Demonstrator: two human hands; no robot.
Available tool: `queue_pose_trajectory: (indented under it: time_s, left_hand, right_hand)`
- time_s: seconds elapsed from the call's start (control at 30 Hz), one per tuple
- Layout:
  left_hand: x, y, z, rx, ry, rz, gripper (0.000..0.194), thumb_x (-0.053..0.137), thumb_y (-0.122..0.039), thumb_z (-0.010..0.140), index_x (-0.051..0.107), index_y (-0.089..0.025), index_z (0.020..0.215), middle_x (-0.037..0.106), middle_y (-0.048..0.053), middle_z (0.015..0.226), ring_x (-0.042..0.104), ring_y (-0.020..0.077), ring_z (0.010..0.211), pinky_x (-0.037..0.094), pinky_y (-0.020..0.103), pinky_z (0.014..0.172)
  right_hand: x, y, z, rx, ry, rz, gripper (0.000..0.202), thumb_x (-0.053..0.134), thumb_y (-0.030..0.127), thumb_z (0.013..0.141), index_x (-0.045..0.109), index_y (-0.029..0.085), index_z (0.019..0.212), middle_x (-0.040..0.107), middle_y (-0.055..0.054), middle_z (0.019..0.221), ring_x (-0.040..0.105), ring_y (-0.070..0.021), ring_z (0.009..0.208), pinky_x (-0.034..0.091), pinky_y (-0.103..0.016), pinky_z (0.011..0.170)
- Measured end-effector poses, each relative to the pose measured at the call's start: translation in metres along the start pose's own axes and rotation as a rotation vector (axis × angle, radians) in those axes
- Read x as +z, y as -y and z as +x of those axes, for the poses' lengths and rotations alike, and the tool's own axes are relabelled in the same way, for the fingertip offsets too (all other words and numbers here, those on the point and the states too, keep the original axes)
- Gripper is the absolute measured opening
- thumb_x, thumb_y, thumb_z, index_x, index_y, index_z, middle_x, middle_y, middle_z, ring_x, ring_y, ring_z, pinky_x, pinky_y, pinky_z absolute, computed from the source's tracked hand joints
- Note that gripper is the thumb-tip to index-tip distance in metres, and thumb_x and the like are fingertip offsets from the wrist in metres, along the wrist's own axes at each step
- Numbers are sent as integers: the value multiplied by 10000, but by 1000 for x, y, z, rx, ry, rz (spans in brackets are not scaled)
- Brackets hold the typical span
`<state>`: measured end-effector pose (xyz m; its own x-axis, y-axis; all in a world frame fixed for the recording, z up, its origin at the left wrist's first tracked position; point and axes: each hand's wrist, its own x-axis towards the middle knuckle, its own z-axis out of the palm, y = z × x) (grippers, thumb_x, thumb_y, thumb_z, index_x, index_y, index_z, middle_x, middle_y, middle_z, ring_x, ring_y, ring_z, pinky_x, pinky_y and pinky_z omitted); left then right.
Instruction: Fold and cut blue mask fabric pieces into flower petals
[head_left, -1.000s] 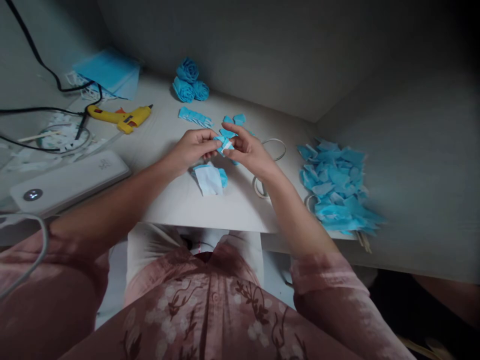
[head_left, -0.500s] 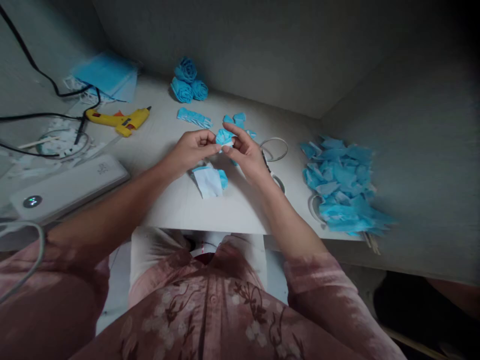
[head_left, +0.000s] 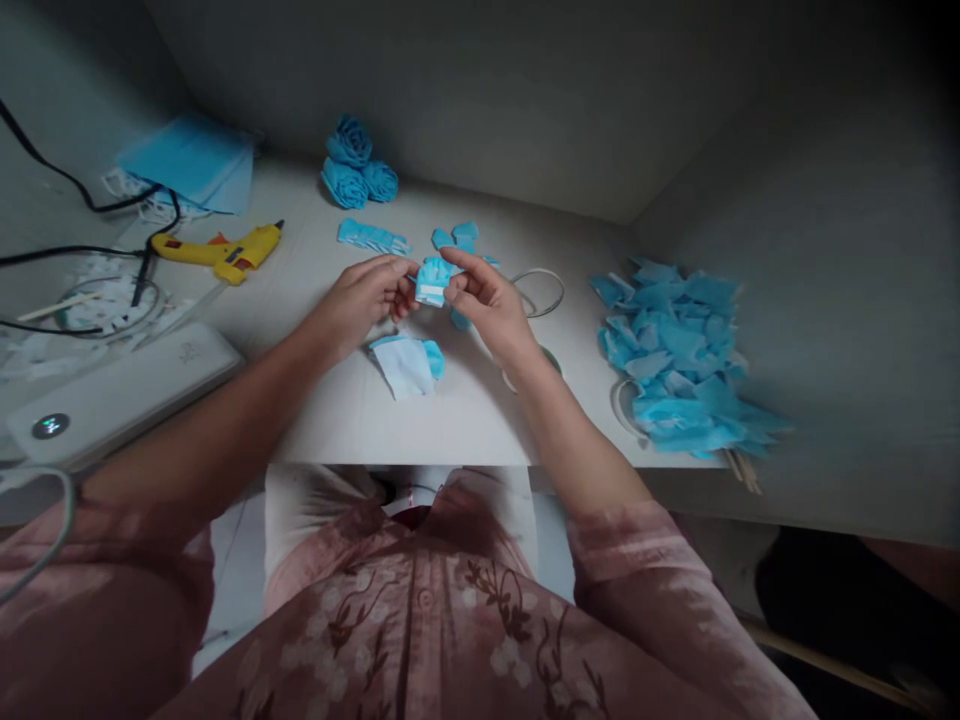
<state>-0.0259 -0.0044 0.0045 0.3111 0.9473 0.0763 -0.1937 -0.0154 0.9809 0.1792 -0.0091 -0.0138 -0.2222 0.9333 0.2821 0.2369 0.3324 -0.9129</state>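
A small folded blue piece (head_left: 432, 283) with a white strip across its lower part is held over the table between both hands. My left hand (head_left: 373, 295) pinches its left edge, fingers curled. On the other side, my right hand (head_left: 487, 300) grips its right edge with the thumb in front. Just below them lies a white and blue cloth piece (head_left: 405, 366). Behind the hands are a pleated blue strip (head_left: 373, 237) and several small blue cut pieces (head_left: 464, 236), partly hidden by my right fingers.
Three blue rosettes (head_left: 349, 185) stand at the back. A yellow glue gun (head_left: 236, 253), blue masks (head_left: 191, 160), cables and a white power bank (head_left: 124, 390) are left. Rings (head_left: 538, 292) and a blue scrap pile (head_left: 671, 345) lie right, near the table's front edge (head_left: 420, 462).
The blue piece has been turned, and its white strip now faces me. My left fingers have shifted to its left edge. The whole view has moved slightly.
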Motion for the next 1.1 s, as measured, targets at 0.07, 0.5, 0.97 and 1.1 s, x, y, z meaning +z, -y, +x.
queue_pose_trajectory:
  time_s: [0.07,0.5,0.97,1.1]
  left_hand:
    - [0,0,1,-12,-7,19,199,671,-355,874,689,-157,875,650,18,699,589,118,620,442,230,584]
    - [-2,-2,0,10,-118,167,87,707,-203,770,634,-170,735,630,-13,676,543,86,600,413,207,589]
    - [-6,0,1,14,-110,187,116,737,-237,752,650,-187,694,653,6,694,559,104,620,426,224,597]
    - [-5,-1,0,20,-98,185,142,752,-279,726,644,-195,689,652,8,686,554,108,620,426,227,598]
  right_hand:
    - [3,-1,-1,8,-9,7,550,672,503,984,595,248,1464,730,-37,1027,669,-177,940,579,-353,914]
    - [-82,22,-5,-3,-189,-152,176,568,201,934,727,189,1008,758,-15,915,688,-104,755,564,-229,705]
    - [-76,6,-13,309,-89,-1135,345,551,219,977,809,130,1187,827,-171,1151,763,-282,1033,518,-328,867]
    - [-72,1,-9,341,-144,-1110,350,516,182,982,820,132,1146,830,-178,1143,769,-278,1030,514,-321,857]
